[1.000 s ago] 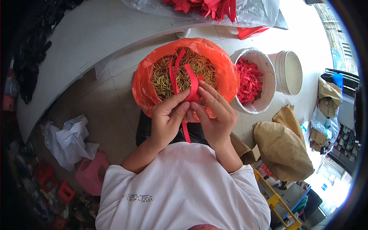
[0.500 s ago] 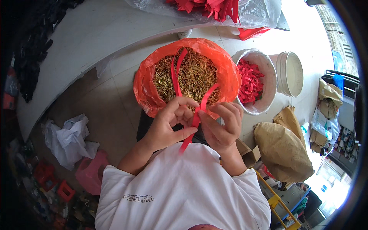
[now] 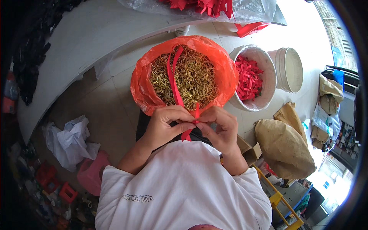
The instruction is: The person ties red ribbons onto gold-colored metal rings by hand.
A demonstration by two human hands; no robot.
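Observation:
Both hands meet at the near rim of an orange-red plastic bag (image 3: 142, 87) filled with many thin gold-coloured rings (image 3: 199, 78). Between them is a red ribbon (image 3: 186, 135), its short end hanging below the fingers. My left hand (image 3: 167, 123) pinches it with thumb and forefinger. From the other side, my right hand (image 3: 220, 128) pinches the same ribbon close to the left fingertips. A red strip (image 3: 174, 85) lies over the rings and runs down to my left hand; whether it is the same ribbon is hidden by the fingers.
Right of the bag stands a white bucket (image 3: 271, 82) holding red ribbon pieces (image 3: 248, 78), with another pale bucket (image 3: 293, 73) beyond. A brown sack (image 3: 283, 147) lies at the right. A light table (image 3: 88, 34) curves along the far left, bearing more red strips (image 3: 214, 7) in clear plastic.
My hands have drawn closer together on the ribbon. The loop that stood up beside my right hand is pulled down, and the lower tail is shorter.

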